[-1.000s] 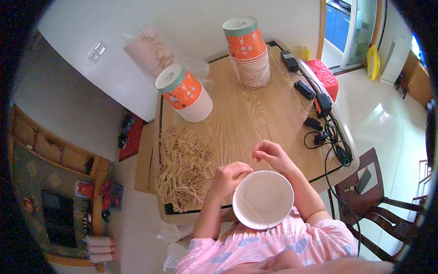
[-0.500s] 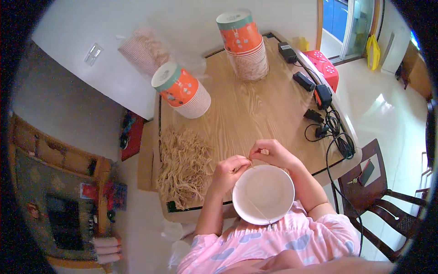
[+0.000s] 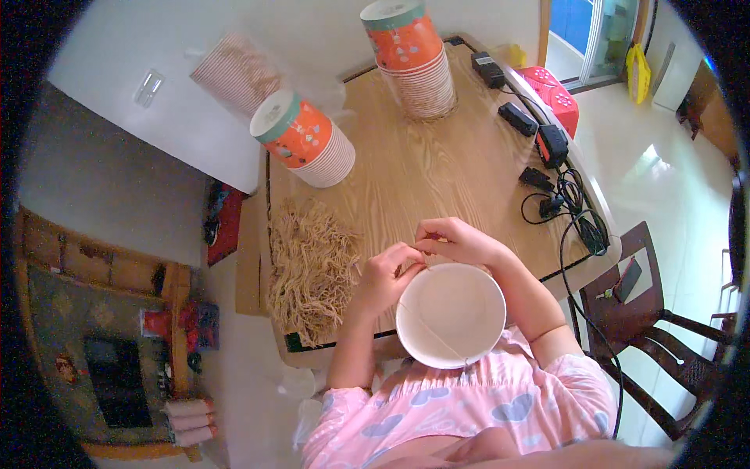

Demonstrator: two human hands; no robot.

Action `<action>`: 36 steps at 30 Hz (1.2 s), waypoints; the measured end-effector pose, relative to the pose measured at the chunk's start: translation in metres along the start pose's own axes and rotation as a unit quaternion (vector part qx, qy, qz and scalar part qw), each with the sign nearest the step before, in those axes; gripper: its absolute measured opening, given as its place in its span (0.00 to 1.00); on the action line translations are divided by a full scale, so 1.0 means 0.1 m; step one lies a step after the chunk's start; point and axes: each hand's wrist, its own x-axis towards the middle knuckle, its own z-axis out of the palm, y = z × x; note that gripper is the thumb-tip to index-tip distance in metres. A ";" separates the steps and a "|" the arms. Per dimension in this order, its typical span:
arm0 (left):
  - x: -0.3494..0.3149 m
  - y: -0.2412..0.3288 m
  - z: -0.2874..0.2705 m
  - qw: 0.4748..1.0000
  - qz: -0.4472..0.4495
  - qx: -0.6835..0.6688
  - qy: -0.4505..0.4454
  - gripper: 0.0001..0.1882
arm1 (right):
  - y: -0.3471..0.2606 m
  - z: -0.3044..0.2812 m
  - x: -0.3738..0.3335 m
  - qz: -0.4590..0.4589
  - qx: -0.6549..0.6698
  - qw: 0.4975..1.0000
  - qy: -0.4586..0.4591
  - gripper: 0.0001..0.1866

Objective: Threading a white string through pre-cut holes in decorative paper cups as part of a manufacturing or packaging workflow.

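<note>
A white paper tub (image 3: pixel 457 309) rests between my chest and the table's near edge, its opening facing up. A thin string (image 3: pixel 439 336) crosses the opening down to a small dark spot on the near rim. At the far rim my left hand (image 3: pixel 389 273) is closed, thumb and fingers pinching the string. My right hand (image 3: pixel 455 239) is closed beside it, fingertips meeting the left ones; the exact spot they pinch is partly hidden. Left of my hands lies a heap of tan twine strands (image 3: pixel 312 273) on the wooden table (image 3: pixel 437 180).
Two stacks of orange and green paper tubs, one nearer (image 3: pixel 303 139) and one farther (image 3: pixel 408 59), stand on the table. Black adapters (image 3: pixel 552 146) and coiled cables (image 3: pixel 582 219) lie along its right edge. A dark wooden chair (image 3: pixel 625 313) stands at right, holding a phone.
The view has shifted slightly, so the table things sit higher in the picture. My right fingers have curled in closer over the left fingertips at the tub's far rim.
</note>
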 end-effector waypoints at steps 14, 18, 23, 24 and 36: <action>-0.05 -0.22 0.05 0.860 -0.194 -0.472 0.007 0.04 | 0.02 -0.03 -0.07 0.070 0.111 0.991 0.002 0.06; -0.04 -0.27 0.06 0.855 -0.228 -0.465 -0.024 0.04 | -0.12 -0.06 -0.13 0.064 0.003 0.997 0.037 0.05; -0.04 -0.28 0.08 0.868 -0.233 -0.439 -0.018 0.04 | -0.42 0.08 -0.24 0.006 -0.223 0.967 0.122 0.06; -0.04 -0.26 0.08 0.870 -0.233 -0.434 -0.018 0.04 | -0.43 0.11 -0.26 -0.030 -0.299 0.944 0.140 0.06; -0.02 -0.28 0.13 0.819 -0.270 -0.507 0.001 0.05 | -0.35 0.23 -0.28 -0.157 -0.363 0.898 0.191 0.05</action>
